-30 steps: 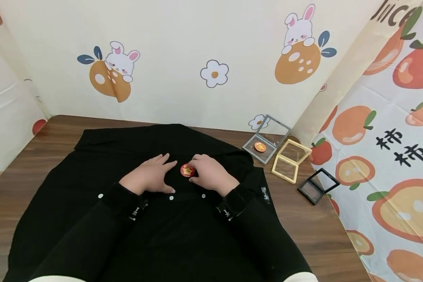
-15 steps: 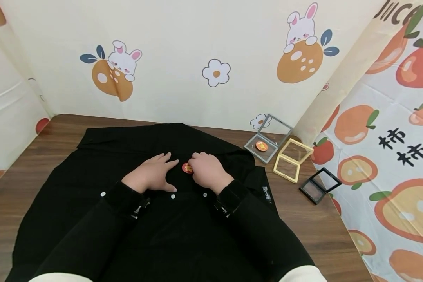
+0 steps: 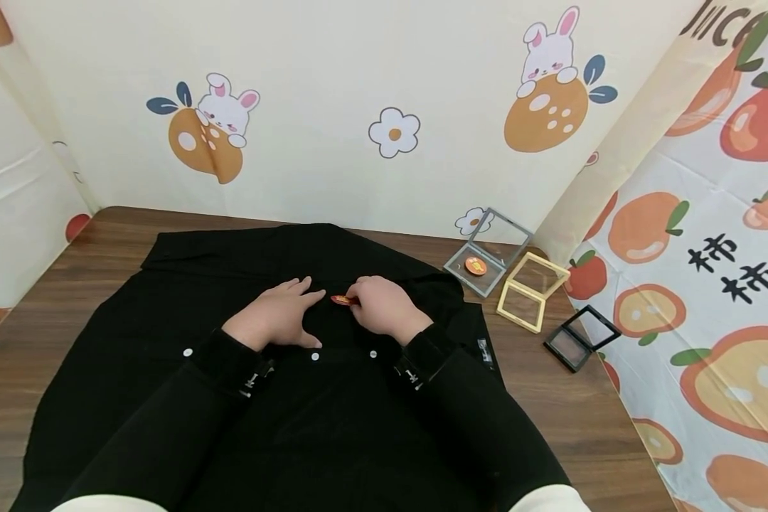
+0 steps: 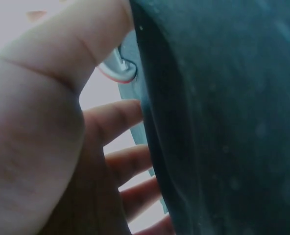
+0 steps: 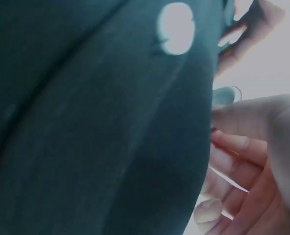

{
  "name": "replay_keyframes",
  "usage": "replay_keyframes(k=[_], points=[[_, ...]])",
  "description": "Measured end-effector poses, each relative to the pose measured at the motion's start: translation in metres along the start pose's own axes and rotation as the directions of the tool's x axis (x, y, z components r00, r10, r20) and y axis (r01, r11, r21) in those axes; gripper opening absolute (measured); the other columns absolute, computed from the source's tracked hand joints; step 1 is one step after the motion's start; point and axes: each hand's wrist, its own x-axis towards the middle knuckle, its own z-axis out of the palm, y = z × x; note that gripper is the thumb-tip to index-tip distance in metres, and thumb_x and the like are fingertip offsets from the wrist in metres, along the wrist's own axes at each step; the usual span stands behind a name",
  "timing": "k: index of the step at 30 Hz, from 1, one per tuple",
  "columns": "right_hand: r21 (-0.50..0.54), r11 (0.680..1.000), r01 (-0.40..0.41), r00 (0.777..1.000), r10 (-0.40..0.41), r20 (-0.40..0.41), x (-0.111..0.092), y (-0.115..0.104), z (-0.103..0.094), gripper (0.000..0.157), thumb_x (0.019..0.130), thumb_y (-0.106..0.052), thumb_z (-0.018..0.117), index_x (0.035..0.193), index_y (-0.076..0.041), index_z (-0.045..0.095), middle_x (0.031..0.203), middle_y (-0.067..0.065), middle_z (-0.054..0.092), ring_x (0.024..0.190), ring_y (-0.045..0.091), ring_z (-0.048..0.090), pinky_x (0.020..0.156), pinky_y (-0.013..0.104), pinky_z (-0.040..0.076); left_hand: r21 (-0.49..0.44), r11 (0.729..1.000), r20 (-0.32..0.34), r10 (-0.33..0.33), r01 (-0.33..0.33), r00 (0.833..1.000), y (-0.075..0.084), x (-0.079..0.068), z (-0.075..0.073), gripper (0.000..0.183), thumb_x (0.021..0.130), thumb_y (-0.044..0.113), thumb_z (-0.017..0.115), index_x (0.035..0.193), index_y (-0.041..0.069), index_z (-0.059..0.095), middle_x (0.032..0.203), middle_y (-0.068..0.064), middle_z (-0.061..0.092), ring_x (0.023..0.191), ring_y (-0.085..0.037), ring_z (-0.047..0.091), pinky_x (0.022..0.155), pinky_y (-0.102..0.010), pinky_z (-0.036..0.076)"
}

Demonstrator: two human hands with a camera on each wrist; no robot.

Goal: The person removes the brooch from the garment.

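A black shirt [image 3: 320, 419] with white buttons [image 3: 315, 356] lies spread on the wooden table. My right hand [image 3: 384, 309] pinches a round red pin badge [image 3: 342, 300] by its right edge, just over the upper part of the shirt. The badge is tilted nearly edge-on in the head view; its back and metal pin [image 4: 124, 64] show in the left wrist view. To the left of it, my left hand [image 3: 272, 313] rests on the shirt with fingers spread and thumb apart. In the right wrist view the thumb and fingers meet at the badge's edge, partly hidden by cloth.
Right of the shirt, an opened grey clear-lidded case [image 3: 483, 288] holds an orange-red badge [image 3: 476, 266]. Beside it stand an opened yellow case [image 3: 518, 320] and an opened black one [image 3: 566, 355]. Printed cloth [image 3: 320, 192] hangs along the table's back edge.
My right hand has closed in on the badge's right edge and tipped the badge up from lying face-up to nearly edge-on. My left hand has stayed in place on the shirt.
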Motion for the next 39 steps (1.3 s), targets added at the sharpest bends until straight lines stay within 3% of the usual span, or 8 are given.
replay_keyframes(k=[7,14,31,39], points=[[0.212,0.972,-0.101,0.994,0.106,-0.012,0.001,0.007,-0.001,0.013,0.102,-0.021,0.066,0.108,-0.017,0.077,0.104,-0.002,0.071,0.087,0.013,0.063,0.085,0.034,0.052,-0.01,1.0,-0.023,0.003,-0.003,1.0,0.001,-0.001,-0.001,0.09,0.087,0.047,0.081,0.158,0.008,0.042,0.165,-0.026,0.024,0.152,-0.047,0.021,0.119,-0.063,0.023],[0.306,0.942,-0.139,0.988,0.153,-0.021,0.002,0.01,0.003,0.013,0.105,-0.024,0.064,0.106,-0.017,0.075,0.099,-0.005,0.068,0.083,0.012,0.061,0.082,0.033,0.051,0.004,1.0,-0.044,0.011,-0.011,0.999,-0.001,0.0,0.002,0.089,0.086,0.048,0.082,0.156,0.007,0.045,0.164,-0.028,0.026,0.15,-0.048,0.025,0.117,-0.063,0.026],[0.369,0.923,-0.11,0.987,0.144,-0.065,0.008,0.017,0.011,0.015,0.108,-0.019,0.058,0.109,-0.014,0.072,0.1,-0.002,0.067,0.08,0.015,0.059,0.077,0.033,0.048,-0.006,1.0,-0.069,-0.017,0.016,0.997,-0.003,0.001,0.001,0.09,0.085,0.048,0.083,0.155,0.005,0.046,0.163,-0.027,0.03,0.149,-0.047,0.027,0.115,-0.065,0.029],[0.324,0.933,-0.155,0.986,0.165,-0.005,0.013,0.018,0.006,0.021,0.109,-0.02,0.055,0.117,-0.012,0.073,0.105,0.001,0.068,0.079,0.017,0.058,0.078,0.034,0.047,-0.04,0.998,-0.063,-0.053,0.051,0.997,0.006,0.006,-0.006,0.092,0.086,0.047,0.082,0.158,0.007,0.04,0.161,-0.024,0.036,0.145,-0.046,0.035,0.113,-0.062,0.033]])
